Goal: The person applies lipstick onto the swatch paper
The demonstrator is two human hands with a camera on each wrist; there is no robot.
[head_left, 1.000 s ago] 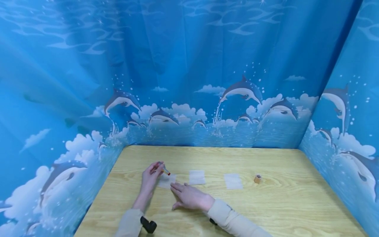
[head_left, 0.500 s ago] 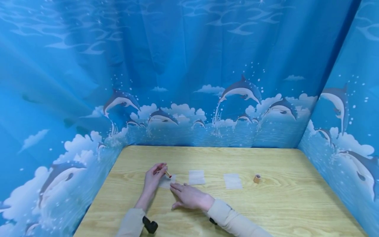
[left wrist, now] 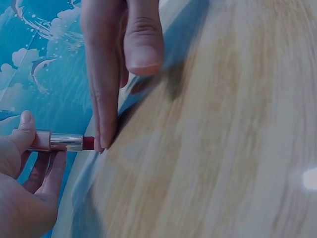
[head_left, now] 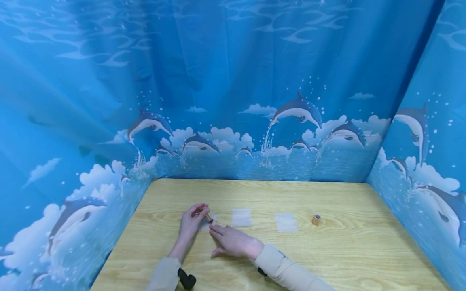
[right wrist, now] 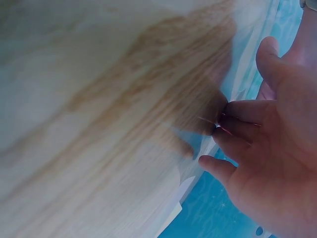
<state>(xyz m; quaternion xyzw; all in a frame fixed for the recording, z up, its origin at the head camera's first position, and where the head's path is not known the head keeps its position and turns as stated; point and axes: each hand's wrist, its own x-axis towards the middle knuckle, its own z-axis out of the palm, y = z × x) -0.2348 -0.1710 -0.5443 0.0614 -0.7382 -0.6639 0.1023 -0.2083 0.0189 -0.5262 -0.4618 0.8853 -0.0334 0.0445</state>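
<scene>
Between the thumb and fingers of my left hand (head_left: 189, 224) is a lipstick (left wrist: 67, 142) with a silver and gold-toned case and a dark red tip. The tip points down and right, right beside the fingertips of my right hand (head_left: 236, 243). Under them lies a small white tissue square (head_left: 204, 227), partly hidden by the left hand. My right hand lies palm down with straight fingers, its fingertips on the square's right edge. In the right wrist view, the fingers (right wrist: 233, 141) of that hand touch the glossy surface.
Two more white squares lie on the wood-grain table (head_left: 327, 250), the middle square (head_left: 242, 217) and the right square (head_left: 286, 222). Farther right stands a small gold-brown cap (head_left: 316, 219). A blue dolphin-print curtain (head_left: 233, 101) closes off the back and sides.
My left hand has moved right and slightly nearer, bringing the lipstick's tip down toward the right hand's fingertips. The right hand stays in place.
</scene>
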